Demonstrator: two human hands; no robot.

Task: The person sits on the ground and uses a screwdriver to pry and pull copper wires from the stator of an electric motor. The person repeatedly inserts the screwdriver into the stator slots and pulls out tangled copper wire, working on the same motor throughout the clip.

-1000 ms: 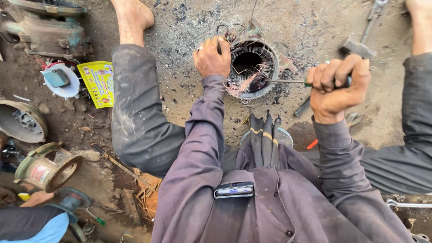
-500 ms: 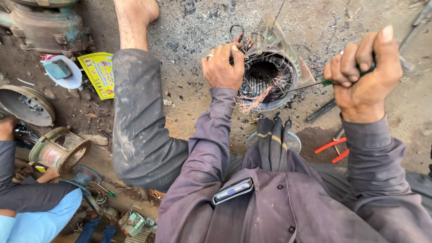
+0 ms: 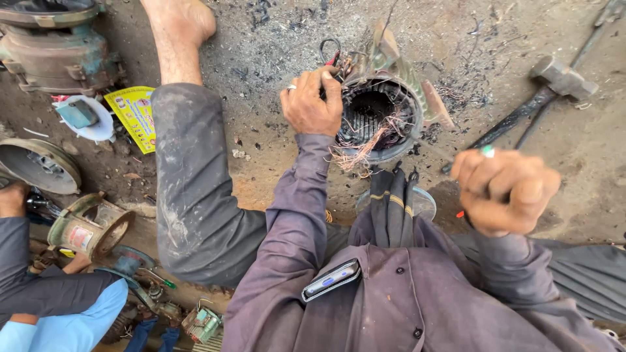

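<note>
The motor stator (image 3: 378, 117) lies on the ground just ahead of the seated person, its open bore tilted up toward the body, and is gripped at its near-left rim by the left hand (image 3: 312, 104) — fingers curled shut over the edge. The right hand (image 3: 505, 189) is held clear to the stator's right and nearer the body, closed in a fist around a thin green-tipped tool (image 3: 486, 151) — blurred, so its kind cannot be told.

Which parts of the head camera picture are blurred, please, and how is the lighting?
Head view: the right hand is smeared by motion blur; the left hand on the motor housing is sharp; the light is soft and even, without glare or hard shadows.
</note>
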